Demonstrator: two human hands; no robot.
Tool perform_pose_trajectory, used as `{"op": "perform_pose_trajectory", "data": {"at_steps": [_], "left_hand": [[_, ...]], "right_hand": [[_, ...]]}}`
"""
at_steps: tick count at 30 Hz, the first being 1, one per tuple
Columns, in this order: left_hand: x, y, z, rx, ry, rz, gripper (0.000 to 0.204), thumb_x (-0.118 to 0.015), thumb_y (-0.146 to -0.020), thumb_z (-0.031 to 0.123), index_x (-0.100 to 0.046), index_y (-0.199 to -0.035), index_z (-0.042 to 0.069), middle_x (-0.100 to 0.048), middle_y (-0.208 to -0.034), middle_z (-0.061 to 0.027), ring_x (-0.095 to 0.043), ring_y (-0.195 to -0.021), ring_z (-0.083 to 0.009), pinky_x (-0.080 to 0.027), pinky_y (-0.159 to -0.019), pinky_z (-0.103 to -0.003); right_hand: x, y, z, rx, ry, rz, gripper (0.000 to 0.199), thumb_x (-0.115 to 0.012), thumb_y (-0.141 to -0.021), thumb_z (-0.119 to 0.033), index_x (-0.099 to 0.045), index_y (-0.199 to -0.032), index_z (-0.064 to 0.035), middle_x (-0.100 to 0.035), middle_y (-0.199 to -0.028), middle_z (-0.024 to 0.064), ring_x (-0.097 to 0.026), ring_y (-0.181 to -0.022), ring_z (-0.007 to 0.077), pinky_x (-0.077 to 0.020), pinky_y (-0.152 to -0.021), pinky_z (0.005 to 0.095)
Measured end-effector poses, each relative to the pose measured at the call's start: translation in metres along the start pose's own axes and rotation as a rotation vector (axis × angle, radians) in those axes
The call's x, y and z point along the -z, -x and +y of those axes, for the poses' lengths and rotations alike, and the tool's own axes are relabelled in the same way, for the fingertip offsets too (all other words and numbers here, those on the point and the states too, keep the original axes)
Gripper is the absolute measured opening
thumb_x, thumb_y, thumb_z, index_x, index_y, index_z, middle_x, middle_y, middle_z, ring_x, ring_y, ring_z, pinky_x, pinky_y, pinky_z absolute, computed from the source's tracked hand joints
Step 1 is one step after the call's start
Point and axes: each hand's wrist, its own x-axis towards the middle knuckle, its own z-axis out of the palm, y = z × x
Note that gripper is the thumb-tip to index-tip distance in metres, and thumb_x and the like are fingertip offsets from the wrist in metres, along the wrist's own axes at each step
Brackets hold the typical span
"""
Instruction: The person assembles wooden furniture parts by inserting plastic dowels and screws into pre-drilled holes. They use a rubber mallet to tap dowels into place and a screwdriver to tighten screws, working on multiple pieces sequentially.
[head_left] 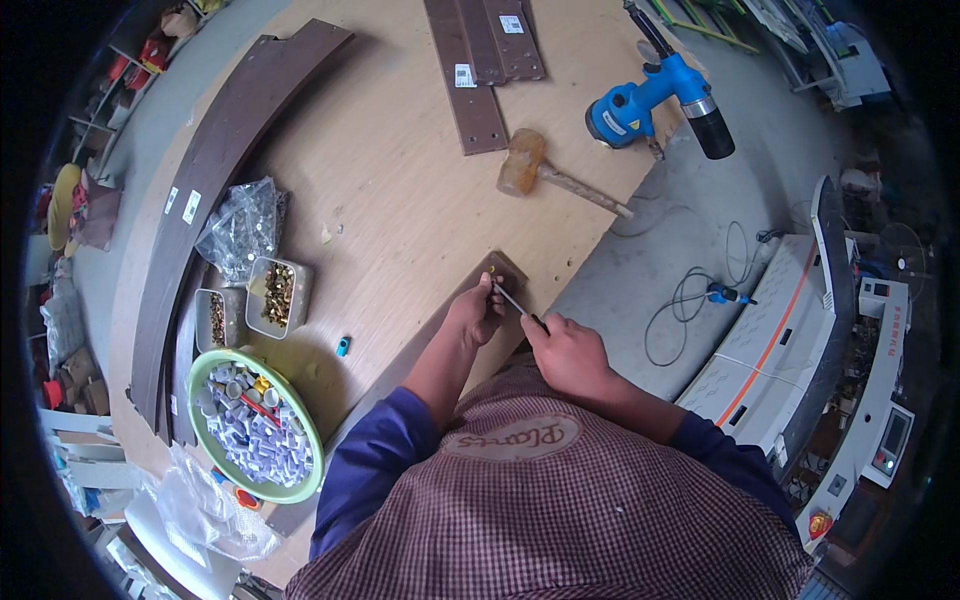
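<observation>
My right hand [565, 352] is closed round the dark handle of a screwdriver [515, 303], its thin metal shaft pointing up and left. The shaft reaches my left hand [478, 312], whose fingers are pinched together close to the tip. What they hold, if anything, is too small to make out. Under my left hand lies a long dark brown board [512, 268] at the table's near edge, with a small yellow spot near its end. My left forearm and body hide part of the board.
On the wooden table [400, 210] lie a mallet [523, 165], a blue rivet tool [640, 105], brown panels [480, 60] and long curved boards [230, 130]. A green basin [318, 455] of white plastic parts stands left, beside tubs of brass-coloured fittings [280, 295] and a plastic bag [245, 225].
</observation>
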Motion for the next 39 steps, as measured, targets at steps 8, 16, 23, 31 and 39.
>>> {"op": "perform_pose_trajectory", "data": {"at_steps": [8,16,23,31,39], "left_hand": [[0.009,-0.020,0.000,-0.093,-0.249,0.016,0.028,-0.046,-0.104,0.027,-0.064,-0.095,0.007,-0.054,-0.072,-0.0019,-0.051,-0.061,-0.0139,-0.045,-0.052,-0.026],[0.091,0.070,-0.012,-1.299,-1.659,0.362,0.010,-0.059,-0.089,0.018,-0.066,-0.095,0.013,-0.061,-0.081,-0.0103,-0.064,-0.073,-0.0311,-0.052,-0.062,-0.042],[0.105,0.071,-0.016,-1.342,-1.910,0.315,0.017,-0.060,-0.085,0.019,-0.064,-0.100,0.014,-0.058,-0.085,-0.0049,-0.062,-0.076,-0.0264,-0.052,-0.064,-0.039],[0.105,0.074,-0.014,-1.306,-1.880,0.285,0.017,-0.058,-0.086,0.021,-0.064,-0.101,0.013,-0.059,-0.087,-0.0061,-0.063,-0.080,-0.0266,-0.053,-0.065,-0.039],[0.101,0.075,-0.014,-1.308,-1.924,0.302,0.020,-0.057,-0.083,0.020,-0.064,-0.100,0.013,-0.060,-0.090,-0.0056,-0.063,-0.082,-0.0258,-0.054,-0.065,-0.038]], "right_hand": [[-0.018,-0.025,-0.008,0.021,0.244,0.011,0.036,-0.059,-0.079,-0.015,-0.066,-0.111,-0.0003,-0.062,-0.079,0.0084,-0.065,-0.068,0.0198,-0.0519,-0.051,0.0296],[0.005,-0.052,-0.024,0.121,0.191,-0.256,0.035,-0.058,-0.080,-0.012,-0.064,-0.108,0.0084,-0.067,-0.084,0.0171,-0.070,-0.071,0.0245,-0.0556,-0.052,0.0345],[0.043,-0.139,0.010,0.150,0.132,-0.639,0.020,-0.060,-0.078,-0.011,-0.070,-0.093,-0.0023,-0.071,-0.090,0.0182,-0.070,-0.083,0.0341,-0.0564,-0.070,0.0463],[0.043,-0.166,0.004,0.030,0.162,-0.619,0.019,-0.061,-0.078,-0.010,-0.073,-0.091,-0.0047,-0.072,-0.089,0.0159,-0.071,-0.084,0.0331,-0.0569,-0.070,0.0457],[0.027,-0.110,0.000,0.245,0.343,-0.553,0.017,-0.059,-0.082,-0.010,-0.069,-0.095,-0.0047,-0.071,-0.082,0.0128,-0.071,-0.079,0.0306,-0.0563,-0.063,0.0442]]}}
